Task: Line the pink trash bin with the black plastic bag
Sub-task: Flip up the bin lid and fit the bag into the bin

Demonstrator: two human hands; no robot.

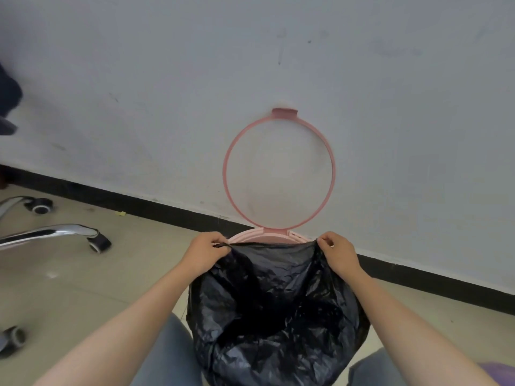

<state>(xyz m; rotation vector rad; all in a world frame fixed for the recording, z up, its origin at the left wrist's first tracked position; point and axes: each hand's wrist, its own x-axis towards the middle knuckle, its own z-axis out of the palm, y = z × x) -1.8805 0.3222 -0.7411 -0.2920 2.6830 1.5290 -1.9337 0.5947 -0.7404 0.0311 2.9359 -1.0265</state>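
The black plastic bag (276,310) hangs open over the pink trash bin (262,237), draped over the near side and covering most of the bin. Only the bin's far rim shows, against the wall. Its pink ring lid (279,171) is flipped up and leans on the wall. My left hand (204,253) pinches the bag's far edge at the left of the rim. My right hand (338,253) pinches the same edge at the right. The edge is stretched taut between them, just short of the far rim.
A grey wall (250,79) with a black baseboard (167,213) stands right behind the bin. An office chair's chrome legs with castors (97,242) lie to the left on the beige tiled floor. My knees in jeans (167,355) flank the bin.
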